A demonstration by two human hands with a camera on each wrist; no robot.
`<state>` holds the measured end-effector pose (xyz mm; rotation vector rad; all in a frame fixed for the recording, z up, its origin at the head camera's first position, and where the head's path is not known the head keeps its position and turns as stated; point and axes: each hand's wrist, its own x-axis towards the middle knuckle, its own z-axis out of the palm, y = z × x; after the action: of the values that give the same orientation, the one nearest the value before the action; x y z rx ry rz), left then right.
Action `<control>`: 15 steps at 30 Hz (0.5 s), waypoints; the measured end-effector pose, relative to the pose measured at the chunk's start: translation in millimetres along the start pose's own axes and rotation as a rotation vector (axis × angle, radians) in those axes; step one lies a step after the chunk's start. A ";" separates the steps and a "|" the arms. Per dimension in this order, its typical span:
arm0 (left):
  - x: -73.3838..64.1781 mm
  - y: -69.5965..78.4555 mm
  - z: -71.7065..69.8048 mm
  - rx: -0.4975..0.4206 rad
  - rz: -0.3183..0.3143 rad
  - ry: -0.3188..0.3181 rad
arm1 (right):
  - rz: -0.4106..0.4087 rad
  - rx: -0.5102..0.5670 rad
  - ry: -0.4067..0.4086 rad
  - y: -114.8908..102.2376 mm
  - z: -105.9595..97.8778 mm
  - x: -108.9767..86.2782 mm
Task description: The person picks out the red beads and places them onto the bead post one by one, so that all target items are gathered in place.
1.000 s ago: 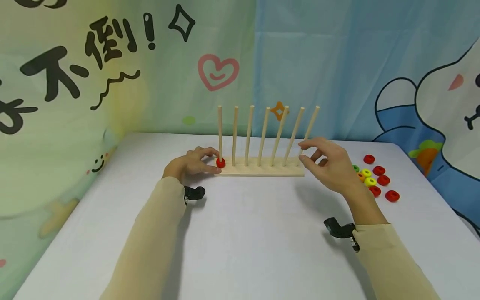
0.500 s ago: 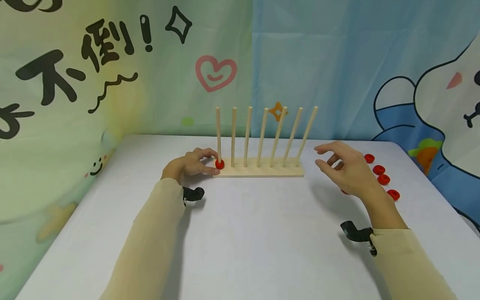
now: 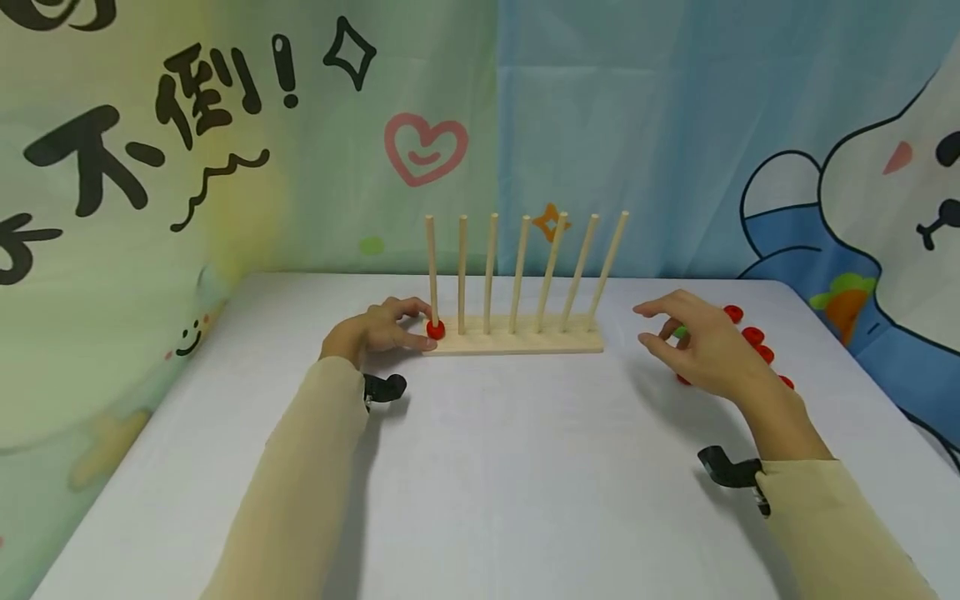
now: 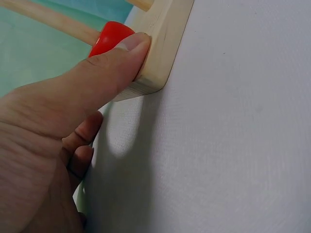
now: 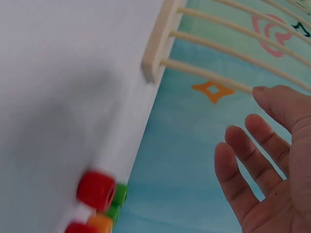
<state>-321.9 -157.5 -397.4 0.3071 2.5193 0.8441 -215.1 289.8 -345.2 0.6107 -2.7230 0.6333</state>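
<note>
A wooden peg board [image 3: 517, 343] with a row of several upright pegs stands toward the back of the table. At its left end, a red bead [image 3: 435, 330] sits at the foot of the first peg. My left hand [image 3: 378, 327] grips that end of the board, its thumb [image 4: 116, 60] at the front beside the bead and other fingers behind. To the right of the board my right hand [image 3: 697, 343] hovers with bent, spread fingers and nothing between them. Partly hidden under it are loose red beads [image 5: 96, 189], green beads [image 5: 119, 195] and an orange bead [image 5: 101, 223].
More red beads [image 3: 753, 336] lie just right of my right hand on the white table [image 3: 525, 467]. A printed cloth backdrop [image 3: 637, 125] hangs along the table's back edge.
My right hand has moved right, away from the rightmost peg and over toward the loose beads. My left hand stays at the board's left end.
</note>
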 end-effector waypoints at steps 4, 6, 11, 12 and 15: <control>2.1 -4.2 4.8 -0.016 -0.026 0.002 | 0.007 -0.030 -0.025 7.3 -5.4 -8.6; 3.2 -5.8 5.2 -0.014 -0.025 0.012 | 0.003 -0.031 -0.026 11.5 -6.2 -12.0; 1.5 -5.7 2.9 0.003 0.008 0.034 | 0.003 -0.038 -0.038 22.6 -5.9 -19.4; 1.3 -5.4 2.4 0.008 0.013 0.034 | 0.014 -0.041 -0.038 24.6 -6.1 -20.6; 0.5 -4.2 1.1 0.018 0.019 0.035 | 0.029 -0.049 -0.049 30.5 -7.2 -23.1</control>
<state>-322.1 -160.0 -401.0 0.3249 2.5609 0.8417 -207.8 325.8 -358.0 0.5835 -2.7889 0.5634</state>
